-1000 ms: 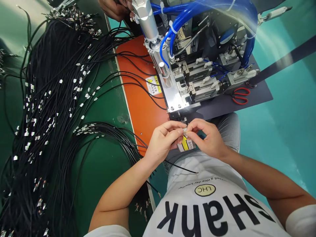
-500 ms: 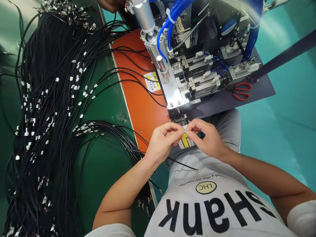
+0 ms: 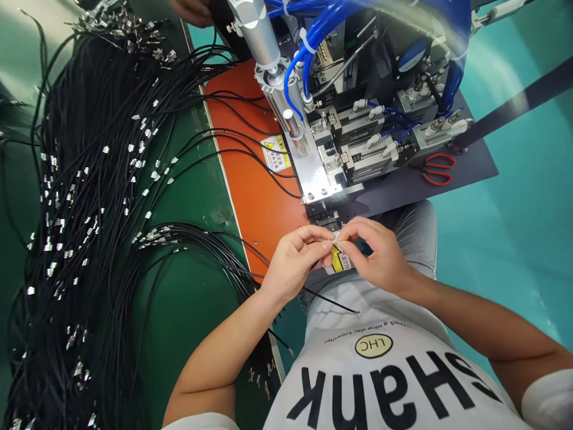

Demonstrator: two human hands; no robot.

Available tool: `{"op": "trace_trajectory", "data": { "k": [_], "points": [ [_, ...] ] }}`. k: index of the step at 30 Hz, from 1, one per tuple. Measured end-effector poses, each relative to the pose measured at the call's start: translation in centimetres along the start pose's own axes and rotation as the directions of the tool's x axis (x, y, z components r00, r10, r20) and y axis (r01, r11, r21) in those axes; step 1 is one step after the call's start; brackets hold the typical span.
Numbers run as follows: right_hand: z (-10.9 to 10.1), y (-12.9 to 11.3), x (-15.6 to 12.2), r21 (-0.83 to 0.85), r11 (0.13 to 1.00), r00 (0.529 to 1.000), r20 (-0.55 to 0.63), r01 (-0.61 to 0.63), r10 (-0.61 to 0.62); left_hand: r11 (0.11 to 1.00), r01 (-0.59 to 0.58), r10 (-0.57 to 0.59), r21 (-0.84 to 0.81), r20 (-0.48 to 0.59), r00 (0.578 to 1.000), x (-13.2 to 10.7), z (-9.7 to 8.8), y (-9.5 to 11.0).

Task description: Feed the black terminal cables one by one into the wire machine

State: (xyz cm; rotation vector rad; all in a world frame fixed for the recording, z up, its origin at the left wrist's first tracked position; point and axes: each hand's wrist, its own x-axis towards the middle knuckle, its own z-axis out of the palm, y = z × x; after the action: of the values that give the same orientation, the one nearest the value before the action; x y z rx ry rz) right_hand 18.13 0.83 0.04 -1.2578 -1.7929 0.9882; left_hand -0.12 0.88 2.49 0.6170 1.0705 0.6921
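Note:
My left hand (image 3: 299, 254) is closed in a pinch on the end of a black cable, close to my lap. Thin wires (image 3: 336, 239) stick out from its fingertips. From the other side, my right hand (image 3: 373, 248) pinches these same wires between thumb and forefinger, the fingertips of both hands almost touching. Just beyond the fingers is the machine's black fixture (image 3: 326, 214), and a yellow arrow label (image 3: 338, 261) lies below them. Another stripped black cable end (image 3: 351, 310) rests over my shirt.
A machine (image 3: 313, 161) with cylinders and blue air hoses stands ahead on an orange plate (image 3: 250, 197). Many black cables (image 3: 89, 179) with metal-tipped ends cover the green table (image 3: 179, 310) at left. Red-handled scissors (image 3: 439, 169) lie at right. Another person's hand (image 3: 193, 11) shows at the top.
My hands stay together at nearly the same spot, with the fingers shifting slightly on the wires. The other person's hand at the top has moved a little to the left.

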Motion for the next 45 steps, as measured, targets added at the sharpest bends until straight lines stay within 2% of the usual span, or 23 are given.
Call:
{"op": "trace_trajectory", "data": {
  "k": [3, 6, 9, 12, 14, 19, 27, 30, 33, 36, 39, 42, 45],
  "points": [
    [-0.3, -0.1, -0.1, -0.142, 0.985, 0.995, -0.011, 0.101, -0.104, 0.993, -0.028, 0.031, 0.113, -0.024, 0.999, -0.5, 0.2, 0.5],
    [-0.2, -0.2, -0.2, -0.194, 0.973, 0.991, -0.027, 0.126, -0.134, 0.983, -0.073, 0.088, 0.167, -0.083, 0.993, -0.6, 0.4, 0.5],
    [0.0, -0.3, -0.3, -0.136, 0.989, 0.998, -0.017, 0.059, -0.062, 0.987, -0.092, 0.105, 0.134, -0.095, 0.990, -0.5, 0.3, 0.1],
    [0.1, -0.3, -0.2, -0.032, 0.998, 0.999, 0.010, -0.048, 0.048, 0.997, -0.045, 0.050, 0.061, -0.093, 0.994, -0.2, 0.0, -0.2],
    [0.2, -0.3, -0.2, 0.005, 0.997, 0.997, 0.016, -0.079, 0.079, 1.000, -0.012, 0.013, 0.018, -0.093, 0.996, 0.0, -0.1, -0.3],
    [0.2, -0.3, -0.2, 0.017, 0.997, 0.997, 0.006, -0.080, 0.080, 0.998, 0.027, -0.031, -0.053, -0.070, 0.997, 0.3, -0.4, -0.2],
    [0.1, -0.1, 0.0, 0.045, 0.995, 0.996, 0.009, -0.091, 0.091, 0.998, 0.014, -0.015, -0.061, -0.021, 1.000, 0.5, -0.6, -0.5],
    [0.4, -0.2, -0.3, 0.023, 0.997, 0.997, -0.018, -0.068, 0.068, 0.998, -0.061, 0.059, -0.024, -0.060, 0.996, 0.2, -0.1, -0.4],
    [0.7, -0.3, -0.5, 0.051, 0.995, 0.995, -0.049, -0.085, 0.087, 0.996, -0.084, 0.083, -0.006, -0.125, 0.989, -0.1, 0.4, -0.4],
    [0.2, 0.0, -0.3, 0.151, 0.980, 0.991, 0.026, -0.130, 0.128, 0.997, -0.067, 0.071, 0.025, -0.163, 0.984, -0.1, 0.5, -0.4],
    [-0.8, 0.1, 0.4, 0.202, 0.966, 0.983, 0.114, -0.162, 0.141, 0.996, -0.054, 0.066, 0.069, -0.174, 0.982, -0.1, 0.4, -0.4],
    [-1.2, -0.1, 0.9, 0.187, 0.974, 0.989, 0.091, -0.128, 0.112, 0.994, -0.059, 0.074, 0.097, -0.160, 0.984, -0.2, 0.2, -0.5],
    [-0.6, -0.5, 0.9, 0.180, 0.978, 0.994, 0.053, -0.108, 0.100, 0.994, -0.069, 0.082, 0.090, -0.151, 0.985, -0.2, 0.1, -0.6]
  ]
}}
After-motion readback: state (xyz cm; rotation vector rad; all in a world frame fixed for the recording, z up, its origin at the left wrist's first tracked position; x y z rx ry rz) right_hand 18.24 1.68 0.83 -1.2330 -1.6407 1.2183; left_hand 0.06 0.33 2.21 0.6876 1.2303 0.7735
